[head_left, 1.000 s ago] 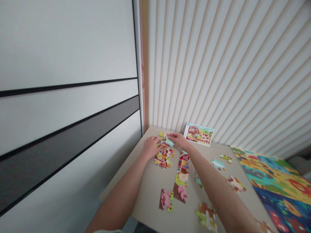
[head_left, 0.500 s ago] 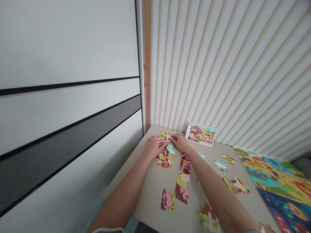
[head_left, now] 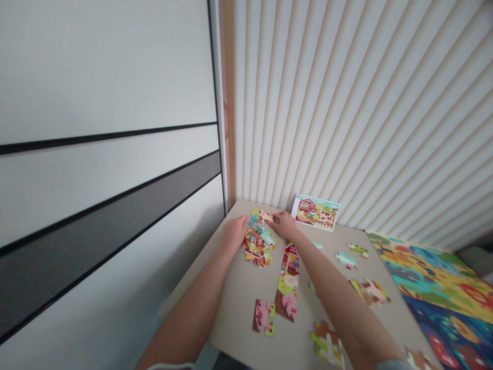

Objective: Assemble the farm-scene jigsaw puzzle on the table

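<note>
Your right hand (head_left: 284, 225) pinches a cardboard jigsaw piece (head_left: 266, 217) in its fingers, long axis pointing left toward your left hand (head_left: 234, 231), curled against the glossy heap of pieces (head_left: 259, 246) on the desk (head_left: 246, 293); whether it grips anything, you can't tell.

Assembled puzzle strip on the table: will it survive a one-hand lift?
Probably not. The strip looks like thin card pieces held only by interlocking tabs, so it would likely sag and part at the joints if lifted by one end. Its long, narrow shape makes that worse. Lying flat on the table, it shouldn't roll, and sliding it seems safer.
</note>
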### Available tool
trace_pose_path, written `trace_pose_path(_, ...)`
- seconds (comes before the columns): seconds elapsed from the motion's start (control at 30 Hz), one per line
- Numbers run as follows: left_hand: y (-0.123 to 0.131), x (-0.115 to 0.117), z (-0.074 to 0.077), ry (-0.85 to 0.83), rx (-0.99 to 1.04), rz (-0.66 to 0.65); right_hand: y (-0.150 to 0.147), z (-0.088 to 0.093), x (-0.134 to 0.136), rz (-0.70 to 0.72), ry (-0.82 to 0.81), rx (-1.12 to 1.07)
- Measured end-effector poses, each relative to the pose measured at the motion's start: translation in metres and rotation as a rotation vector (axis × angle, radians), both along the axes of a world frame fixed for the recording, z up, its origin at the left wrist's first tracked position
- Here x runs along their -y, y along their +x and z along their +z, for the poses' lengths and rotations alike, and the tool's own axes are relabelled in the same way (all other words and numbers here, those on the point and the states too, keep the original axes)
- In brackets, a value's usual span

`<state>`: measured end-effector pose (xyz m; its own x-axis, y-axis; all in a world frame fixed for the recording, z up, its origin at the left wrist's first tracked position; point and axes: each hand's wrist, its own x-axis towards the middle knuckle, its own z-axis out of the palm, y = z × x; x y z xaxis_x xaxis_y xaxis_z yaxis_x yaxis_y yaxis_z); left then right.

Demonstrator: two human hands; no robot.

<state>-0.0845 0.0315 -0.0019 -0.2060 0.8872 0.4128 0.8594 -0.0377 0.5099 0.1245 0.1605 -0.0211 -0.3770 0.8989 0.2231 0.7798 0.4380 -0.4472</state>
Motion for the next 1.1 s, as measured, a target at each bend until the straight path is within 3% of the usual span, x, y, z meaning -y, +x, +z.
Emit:
trace_pose_path(0.27, -0.013, -0.003, -0.009, 0.166, 0.255, 0.111, 0.007, 0.004, -0.003, -0.061, -0.161, -0.441)
trace_pose_path(0.4, -0.018, -0.011, -0.019, 0.222, 0.310, 0.116, 0.002, 0.010, 0.002, 0.068, -0.235, -0.430)
trace_pose_path(0.53, -0.021, -0.016, -0.028, 0.258, 0.347, 0.099, -0.010, 0.014, 0.005, 0.262, -0.248, -0.230)
trace_pose_path(0.73, -0.020, -0.019, -0.034, 0.267, 0.360, 0.084, -0.037, 0.019, -0.005, -0.041, -0.093, 0.017)
trace_pose_path(0.9, -0.020, -0.020, -0.034, 0.262, 0.343, 0.081, -0.051, 0.017, -0.011, -0.006, -0.117, 0.018)
trace_pose_path(1.1, -0.020, -0.022, -0.034, 0.258, 0.370, 0.046, -0.038, 0.005, -0.013, -0.007, -0.184, -0.335)
